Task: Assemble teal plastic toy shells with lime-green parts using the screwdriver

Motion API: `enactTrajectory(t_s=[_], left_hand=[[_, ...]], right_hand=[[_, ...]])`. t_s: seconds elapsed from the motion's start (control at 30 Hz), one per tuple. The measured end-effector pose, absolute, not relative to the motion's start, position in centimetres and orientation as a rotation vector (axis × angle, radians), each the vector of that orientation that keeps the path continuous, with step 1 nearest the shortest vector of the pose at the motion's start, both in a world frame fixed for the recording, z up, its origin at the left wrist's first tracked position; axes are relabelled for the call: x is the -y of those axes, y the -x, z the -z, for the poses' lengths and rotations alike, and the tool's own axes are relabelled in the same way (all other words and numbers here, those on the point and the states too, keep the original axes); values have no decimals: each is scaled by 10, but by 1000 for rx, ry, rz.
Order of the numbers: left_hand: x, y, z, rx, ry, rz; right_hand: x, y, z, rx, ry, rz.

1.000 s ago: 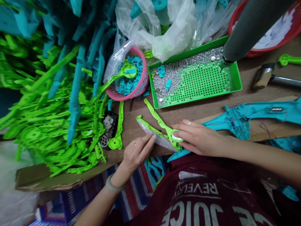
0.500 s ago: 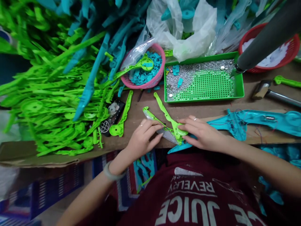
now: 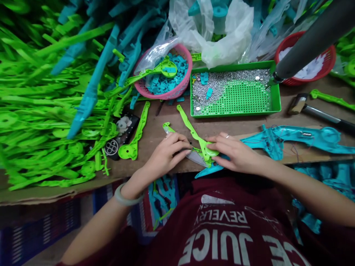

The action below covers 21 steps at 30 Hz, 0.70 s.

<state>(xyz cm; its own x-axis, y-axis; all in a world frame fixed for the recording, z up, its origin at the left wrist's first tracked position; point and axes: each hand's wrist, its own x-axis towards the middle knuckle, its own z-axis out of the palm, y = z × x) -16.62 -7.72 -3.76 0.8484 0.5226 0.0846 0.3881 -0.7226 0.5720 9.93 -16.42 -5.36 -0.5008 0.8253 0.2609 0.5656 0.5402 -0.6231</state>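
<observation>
pile: heap of long bright-green and teal plastic moulded parts [image 3: 50, 111], covers the left end of the brown wooden tabletop [image 3: 227, 127]
loose part: green plastic arm with a round end [image 3: 134, 142], lies flat just right of the pile
left hand: left hand [image 3: 163, 155] at the near edge, fingers bent and pinching the clear blade-shaped plastic strip [image 3: 194, 158]
workpiece: green Y-shaped plastic frame with a round hub [image 3: 194, 138], on the tabletop at the near edge, between both hands; clear strip touches its lower arm
right hand: right hand [image 3: 235, 153], fingers flat, pressing on the round hub, not closed round it
basket: pink plastic mesh basket of small teal pieces [image 3: 166, 75], far side, behind the workpiece
tray: green perforated tray of small silver metal bits [image 3: 234, 92], just right of the basket
teal shell: long teal plastic housing with wires [image 3: 299, 136], right of the right hand
</observation>
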Motion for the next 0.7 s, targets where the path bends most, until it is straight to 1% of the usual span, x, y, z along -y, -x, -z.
enactTrajectory(t_s=[0.13,0.3,0.53,0.7], left_hand=[[75,166,37,-617,-2488,-319],[71,163,32,-546,-2554,-182],[78,165,39,-605,-2491,-391],[79,167,39,-543,-2560,-389]], right_hand=[[165,-98,53,2281,1134,-640],[166,-98,52,2299,1121,-628],[163,-102,54,2239,1098,-665],[162,-102,52,2249,1112,-673]])
